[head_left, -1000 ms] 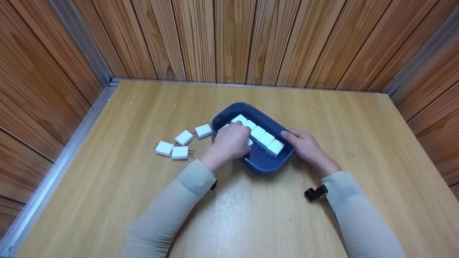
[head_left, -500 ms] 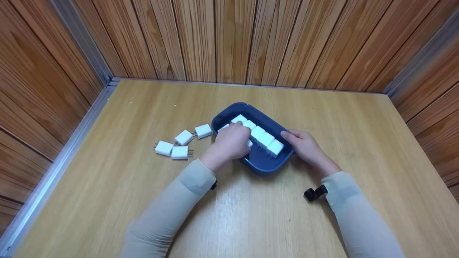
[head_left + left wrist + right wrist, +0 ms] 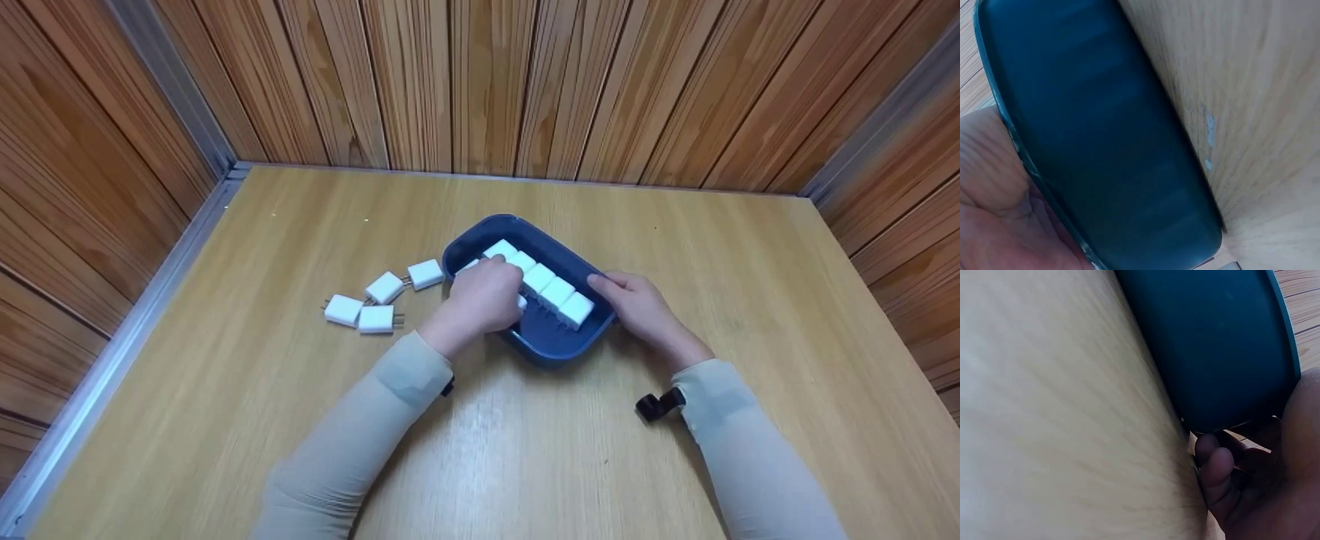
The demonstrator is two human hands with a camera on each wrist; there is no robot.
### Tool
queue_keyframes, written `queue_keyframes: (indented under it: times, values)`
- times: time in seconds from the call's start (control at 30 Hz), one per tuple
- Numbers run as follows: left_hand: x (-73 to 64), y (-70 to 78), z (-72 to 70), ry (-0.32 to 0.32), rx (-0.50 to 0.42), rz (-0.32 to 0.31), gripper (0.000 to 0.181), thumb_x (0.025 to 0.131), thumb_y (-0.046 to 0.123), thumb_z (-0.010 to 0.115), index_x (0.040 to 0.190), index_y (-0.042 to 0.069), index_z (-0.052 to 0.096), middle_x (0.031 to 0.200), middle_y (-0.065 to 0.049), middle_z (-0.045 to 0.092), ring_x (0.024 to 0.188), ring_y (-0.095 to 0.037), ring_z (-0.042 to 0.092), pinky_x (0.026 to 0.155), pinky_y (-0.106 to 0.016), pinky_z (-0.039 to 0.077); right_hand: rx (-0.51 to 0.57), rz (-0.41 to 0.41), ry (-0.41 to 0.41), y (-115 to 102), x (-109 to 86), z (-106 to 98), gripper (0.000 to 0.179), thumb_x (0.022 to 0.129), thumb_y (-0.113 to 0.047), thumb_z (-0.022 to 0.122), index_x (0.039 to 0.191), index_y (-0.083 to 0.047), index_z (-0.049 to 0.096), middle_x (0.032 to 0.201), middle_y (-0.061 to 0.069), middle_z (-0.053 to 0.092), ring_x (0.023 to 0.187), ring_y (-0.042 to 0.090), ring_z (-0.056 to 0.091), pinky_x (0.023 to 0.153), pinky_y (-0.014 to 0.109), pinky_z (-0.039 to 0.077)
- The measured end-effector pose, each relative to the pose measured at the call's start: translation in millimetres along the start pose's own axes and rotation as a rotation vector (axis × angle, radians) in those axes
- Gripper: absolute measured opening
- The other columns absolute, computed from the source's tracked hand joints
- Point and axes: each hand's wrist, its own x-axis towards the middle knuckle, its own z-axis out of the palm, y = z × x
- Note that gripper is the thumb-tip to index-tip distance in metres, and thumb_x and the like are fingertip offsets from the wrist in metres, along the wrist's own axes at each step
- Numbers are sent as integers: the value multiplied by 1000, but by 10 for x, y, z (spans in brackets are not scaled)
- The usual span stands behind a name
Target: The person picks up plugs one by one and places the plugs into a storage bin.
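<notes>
A dark blue plastic tray (image 3: 547, 339) sits at an angle mid-table. Along its far side runs a row of white USB charger plugs (image 3: 556, 292), prongs down. My left hand (image 3: 486, 298) reaches over the near-left rim with curled fingers. A white charger plug (image 3: 523, 302) shows at the edge of that hand, which appears to grip it; the fingertips are hidden. In the left wrist view the tray wall (image 3: 1100, 124) covers the fingers. My right hand (image 3: 643, 306) holds the tray's right end, thumb on the rim and fingers beneath, as the right wrist view shows.
Several loose charger plugs (image 3: 385, 288) lie on the wooden table (image 3: 517, 450) left of the tray, the closest (image 3: 426, 274) right by its rim. Wood-panelled walls (image 3: 487, 90) stand behind and at both sides, with a metal rail (image 3: 112, 356) along the left edge.
The charger plug at my left hand's edge has shifted very slightly toward me. Both hands and the tray stay practically in place.
</notes>
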Motion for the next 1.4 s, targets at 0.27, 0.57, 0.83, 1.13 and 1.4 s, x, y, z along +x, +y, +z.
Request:
queue_keyframes:
  times: [0.27,0.57,0.83,1.13,1.4]
  values:
    - [-6,4,-6,-9,-38,-30,23,104,16,75,126,10,79,108,-6,70,98,-25,62,91,-44,58,-4,-8,9,-1,-1,0,61,116,-54,52,140,-2,74,115,13,72,105,30,62,87,33,48]
    - [-21,0,-11,-5,-48,-27,22,102,17,79,123,11,79,105,-4,69,99,-24,61,90,-44,58,-11,-5,4,-8,4,-3,63,116,-56,52,140,-3,74,116,14,73,107,30,62,90,34,48]
    - [-40,1,-32,34,-28,-18,38,101,33,86,130,10,79,112,-7,73,99,-24,63,93,-46,60,-10,-14,-4,-10,-1,-12,62,116,-55,51,139,-3,75,109,13,72,101,29,64,85,31,50]
    - [-52,-103,-144,128,-120,15,45,104,45,80,130,9,80,119,-9,74,106,-23,65,90,-43,58,-8,-32,44,-4,21,22,55,115,-48,58,132,0,78,92,7,65,80,21,59,69,28,47]
    - [-82,-136,-302,194,-203,-25,49,110,50,70,140,12,76,129,-7,72,109,-21,68,86,-40,59,-15,-25,35,-5,17,17,57,116,-50,57,139,-1,76,100,9,69,83,21,61,71,29,48]
